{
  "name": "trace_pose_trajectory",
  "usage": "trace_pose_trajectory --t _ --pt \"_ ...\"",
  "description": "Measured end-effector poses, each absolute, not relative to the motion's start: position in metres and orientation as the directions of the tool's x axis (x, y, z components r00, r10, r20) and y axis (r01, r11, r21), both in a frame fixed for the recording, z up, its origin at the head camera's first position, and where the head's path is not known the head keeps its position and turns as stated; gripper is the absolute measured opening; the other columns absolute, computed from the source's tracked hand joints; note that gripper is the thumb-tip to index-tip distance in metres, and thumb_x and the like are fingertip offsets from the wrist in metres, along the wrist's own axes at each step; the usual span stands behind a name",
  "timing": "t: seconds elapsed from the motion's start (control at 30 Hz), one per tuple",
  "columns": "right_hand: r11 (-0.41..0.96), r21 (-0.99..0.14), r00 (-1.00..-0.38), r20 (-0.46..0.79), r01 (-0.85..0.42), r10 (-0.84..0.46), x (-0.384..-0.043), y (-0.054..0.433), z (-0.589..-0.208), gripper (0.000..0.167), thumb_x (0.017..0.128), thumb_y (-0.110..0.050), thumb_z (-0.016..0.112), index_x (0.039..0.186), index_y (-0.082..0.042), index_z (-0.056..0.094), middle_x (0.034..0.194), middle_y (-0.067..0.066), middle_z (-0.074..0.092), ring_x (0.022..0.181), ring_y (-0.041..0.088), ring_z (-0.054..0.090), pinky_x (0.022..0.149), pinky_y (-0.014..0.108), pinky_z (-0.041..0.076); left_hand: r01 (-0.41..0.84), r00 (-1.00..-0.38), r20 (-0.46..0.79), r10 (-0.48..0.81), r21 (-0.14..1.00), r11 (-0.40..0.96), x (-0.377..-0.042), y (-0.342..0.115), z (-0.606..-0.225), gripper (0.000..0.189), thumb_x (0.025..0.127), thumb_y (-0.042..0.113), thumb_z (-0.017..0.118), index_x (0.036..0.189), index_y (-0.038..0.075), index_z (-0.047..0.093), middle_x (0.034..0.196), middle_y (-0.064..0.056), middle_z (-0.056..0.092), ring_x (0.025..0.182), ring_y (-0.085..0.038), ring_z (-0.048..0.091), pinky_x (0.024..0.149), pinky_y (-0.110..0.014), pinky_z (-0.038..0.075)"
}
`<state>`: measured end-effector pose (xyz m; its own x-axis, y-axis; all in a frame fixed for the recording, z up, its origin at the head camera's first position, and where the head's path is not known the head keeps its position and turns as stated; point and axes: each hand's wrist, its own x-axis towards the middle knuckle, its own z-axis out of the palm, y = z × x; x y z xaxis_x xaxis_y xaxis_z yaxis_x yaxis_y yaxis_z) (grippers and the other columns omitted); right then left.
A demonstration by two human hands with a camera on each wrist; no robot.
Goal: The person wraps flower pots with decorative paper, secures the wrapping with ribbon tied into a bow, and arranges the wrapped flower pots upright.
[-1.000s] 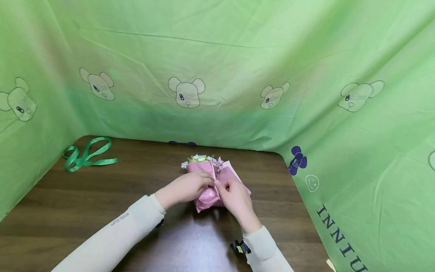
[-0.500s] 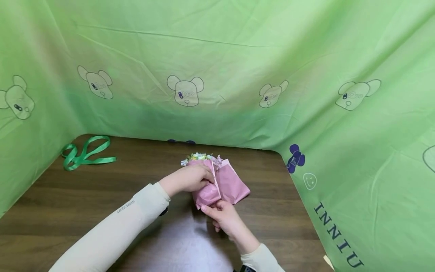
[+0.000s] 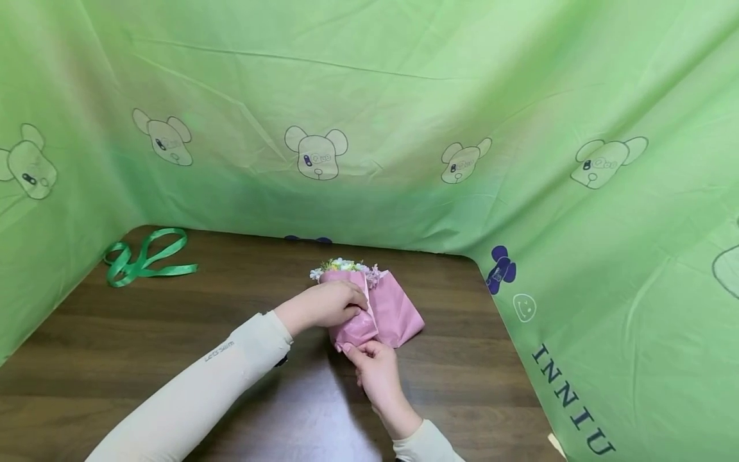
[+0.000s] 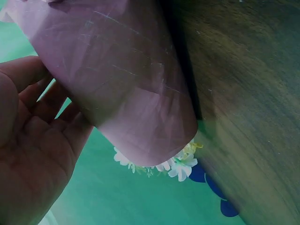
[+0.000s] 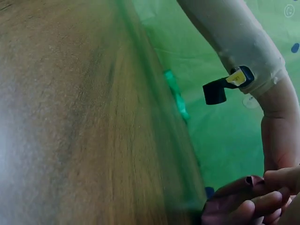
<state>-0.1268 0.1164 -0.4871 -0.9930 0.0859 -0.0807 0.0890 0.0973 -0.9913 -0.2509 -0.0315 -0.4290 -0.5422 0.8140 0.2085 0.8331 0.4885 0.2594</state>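
A small bouquet of white, yellow and lilac flowers [image 3: 343, 265] lies in pink wrapping paper [image 3: 398, 314] on the table. My left hand [image 3: 335, 303] grips the folded-over paper from above, near its pale edge. In the left wrist view, the thumb and fingers of that left hand [image 4: 33, 136] meet the side of the paper [image 4: 126, 70], with white petals [image 4: 182, 168] showing past its end. At the near end of the wrap, my right hand [image 3: 378, 375] pinches the paper's bottom corner. The flower stems are hidden inside.
A looped green ribbon [image 3: 138, 266] lies at the far left of the brown wooden table [image 3: 277, 410]. Green cloth [image 3: 369, 212] with bear prints encloses the table at the back and both sides. A small camera [image 5: 239, 77] sits on the left wrist.
My right hand has moved from the paper's middle edge down to its near end and now pinches there. The left hand keeps its hold. The right-hand flap lies spread out.
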Motion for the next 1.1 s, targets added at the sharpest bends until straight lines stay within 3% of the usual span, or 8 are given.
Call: trace_pose_trajectory --t 0.2,0.3,0.47,0.6,0.7,0.8,0.9,1.1 --pt "0.191 -0.978 -0.978 -0.119 0.086 -0.171 -0.129 0.136 -0.476 0.035 0.099 -0.015 0.064 0.092 0.019 0.061 0.060 -0.002 0.050 0.045 0.008 0.046 0.045 0.021 0.042 0.822 -0.559 0.202 0.804 0.266 0.504 -0.250 -0.034 -0.432 0.014 0.099 0.023 0.066 0.107 0.017 0.076 0.105 0.004 0.072 0.101 -0.012 0.065 0.093 -0.030 0.053" --pt "0.243 -0.966 -0.964 -0.144 0.088 -0.225 -0.134 0.150 -0.470 0.034 0.101 -0.018 0.062 0.099 0.016 0.063 0.068 0.000 0.057 0.050 0.009 0.051 0.048 0.022 0.045 0.813 -0.575 0.217 0.789 0.260 0.521 -0.249 -0.038 -0.434 0.016 0.100 0.027 0.066 0.109 0.018 0.075 0.106 0.004 0.070 0.100 -0.011 0.063 0.093 -0.031 0.053" --pt "0.111 -0.951 -0.898 -0.310 0.289 -0.312 -0.144 0.174 -0.472 0.049 0.107 -0.030 0.051 0.127 0.015 0.052 0.101 0.015 0.071 0.069 0.013 0.066 0.060 0.029 0.058 0.811 -0.584 0.261 0.769 0.226 0.539 -0.242 -0.048 -0.445 0.019 0.101 0.031 0.064 0.114 0.020 0.074 0.114 0.005 0.068 0.107 -0.012 0.062 0.097 -0.032 0.052" --pt "0.018 -0.913 -0.843 -0.384 0.407 -0.376 -0.148 0.187 -0.480 0.067 0.108 -0.038 0.043 0.142 0.019 0.034 0.131 0.035 0.059 0.093 0.025 0.071 0.080 0.040 0.061 0.803 -0.595 0.303 0.744 0.188 0.566 -0.233 -0.059 -0.452 0.021 0.100 0.031 0.065 0.118 0.021 0.072 0.122 0.004 0.066 0.115 -0.015 0.060 0.100 -0.034 0.052" --pt "-0.044 -0.905 -0.853 -0.380 0.422 -0.358 -0.151 0.191 -0.483 0.073 0.109 -0.039 0.041 0.145 0.022 0.023 0.142 0.042 0.047 0.110 0.037 0.068 0.091 0.047 0.059 0.787 -0.614 0.317 0.723 0.177 0.591 -0.228 -0.066 -0.452 0.022 0.099 0.031 0.067 0.118 0.022 0.071 0.122 0.004 0.065 0.115 -0.015 0.060 0.099 -0.035 0.052" --pt "-0.151 -0.897 -0.884 -0.358 0.415 -0.301 -0.156 0.189 -0.484 0.068 0.110 -0.037 0.042 0.146 0.017 0.022 0.145 0.045 0.041 0.124 0.047 0.059 0.101 0.052 0.053 0.783 -0.619 0.320 0.718 0.173 0.598 -0.225 -0.070 -0.449 0.022 0.098 0.030 0.068 0.118 0.022 0.071 0.119 0.003 0.064 0.113 -0.017 0.059 0.098 -0.036 0.052" --pt "-0.265 -0.882 -0.915 -0.336 0.389 -0.224 -0.161 0.180 -0.489 0.054 0.109 -0.033 0.045 0.141 0.008 0.030 0.139 0.039 0.050 0.133 0.049 0.051 0.109 0.054 0.046 0.781 -0.620 0.317 0.717 0.169 0.601 -0.222 -0.070 -0.448 0.025 0.098 0.030 0.068 0.121 0.020 0.071 0.119 0.001 0.064 0.111 -0.019 0.058 0.097 -0.037 0.052" --pt "-0.507 -0.794 -0.941 -0.306 0.337 -0.146 -0.170 0.152 -0.502 0.040 0.109 -0.017 0.047 0.139 0.007 0.036 0.121 0.015 0.061 0.127 0.033 0.055 0.121 0.052 0.031 0.772 -0.628 0.314 0.713 0.136 0.620 -0.217 -0.071 -0.445 0.028 0.098 0.029 0.067 0.122 0.018 0.072 0.116 0.000 0.063 0.109 -0.022 0.057 0.093 -0.039 0.053"
